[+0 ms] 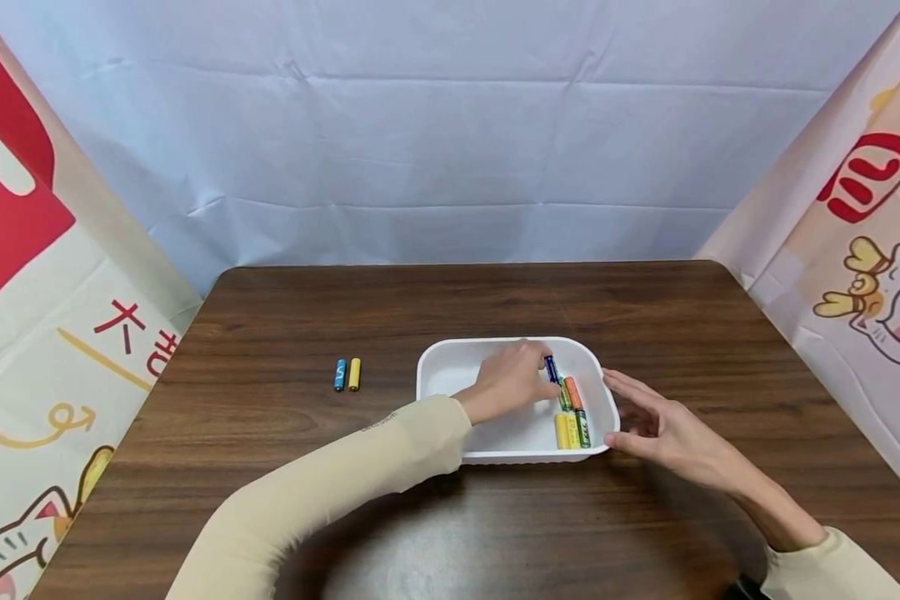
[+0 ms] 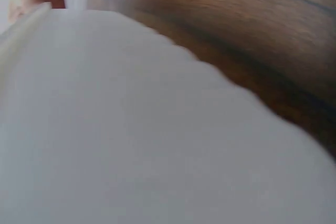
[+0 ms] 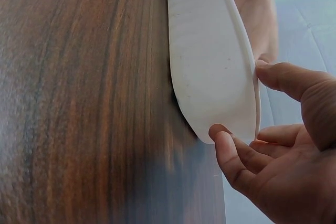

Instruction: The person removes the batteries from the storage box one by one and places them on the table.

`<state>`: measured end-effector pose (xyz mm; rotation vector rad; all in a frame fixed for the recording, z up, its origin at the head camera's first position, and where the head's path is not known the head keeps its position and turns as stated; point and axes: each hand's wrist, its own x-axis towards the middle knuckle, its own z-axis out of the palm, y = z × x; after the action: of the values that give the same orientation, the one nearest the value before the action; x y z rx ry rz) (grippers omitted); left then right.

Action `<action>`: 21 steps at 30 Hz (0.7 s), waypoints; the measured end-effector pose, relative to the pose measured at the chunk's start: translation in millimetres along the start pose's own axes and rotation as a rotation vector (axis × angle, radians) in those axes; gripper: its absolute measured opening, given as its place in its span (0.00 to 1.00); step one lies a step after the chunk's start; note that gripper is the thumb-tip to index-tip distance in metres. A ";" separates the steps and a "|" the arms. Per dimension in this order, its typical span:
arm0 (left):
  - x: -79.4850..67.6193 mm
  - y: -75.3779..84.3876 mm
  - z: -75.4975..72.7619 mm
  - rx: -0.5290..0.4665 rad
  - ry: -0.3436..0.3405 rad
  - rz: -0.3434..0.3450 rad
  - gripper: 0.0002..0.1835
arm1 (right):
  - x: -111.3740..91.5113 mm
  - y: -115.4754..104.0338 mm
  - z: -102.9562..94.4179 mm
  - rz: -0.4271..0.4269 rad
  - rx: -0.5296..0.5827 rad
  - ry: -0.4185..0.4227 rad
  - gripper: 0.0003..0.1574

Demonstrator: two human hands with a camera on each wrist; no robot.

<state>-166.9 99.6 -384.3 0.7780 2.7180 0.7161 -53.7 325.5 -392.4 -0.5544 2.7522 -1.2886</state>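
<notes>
Left hand (image 1: 506, 382) reaches over the near rim of the white tray (image 1: 450, 367), thumb and fingers curled to a narrow pinch on a dark blue battery (image 1: 551, 368) toward the tray's far right. Right hand (image 1: 675, 433) grips the tray's right end, thumb and fingers parted only as far as the corner needs. From my remote seat, I judge the step to be setting that battery among the others, though I can't tell whether it already touches the floor. Next, I'd want the pinch eased without nudging the orange battery (image 1: 573, 393), green battery (image 1: 565, 396), dark green battery (image 1: 582, 428) or yellow pair (image 1: 567, 432) just nearer. A light blue battery (image 1: 340, 375) and a yellow battery (image 1: 355, 375) stay for later, side by side on the table (image 1: 307, 317), left of the tray. I can't read any battery brand, nor the small lettering (image 1: 378, 422) on the left sleeve (image 1: 307, 500). Red characters mark the left cloth (image 1: 67, 275); one looks like 大.
</notes>
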 end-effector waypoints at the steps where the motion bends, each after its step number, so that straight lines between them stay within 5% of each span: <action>1: -1.7 1.1 -4.2 -0.014 0.006 -0.003 0.29 | -0.1 -0.4 -0.3 0.001 0.005 0.002 0.47; 10: -26.0 -3.0 -48.8 -0.115 0.067 0.027 0.29 | 0.5 -1.7 -1.1 0.033 0.012 -0.013 0.47; 21: -57.4 -42.8 -107.5 -0.256 0.171 0.057 0.29 | 0.1 -2.4 -0.5 0.016 0.027 -0.014 0.47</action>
<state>-174.0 -5.6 -309.7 0.7658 2.6821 1.1657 -53.2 324.5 -390.3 -0.5359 2.7185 -1.3109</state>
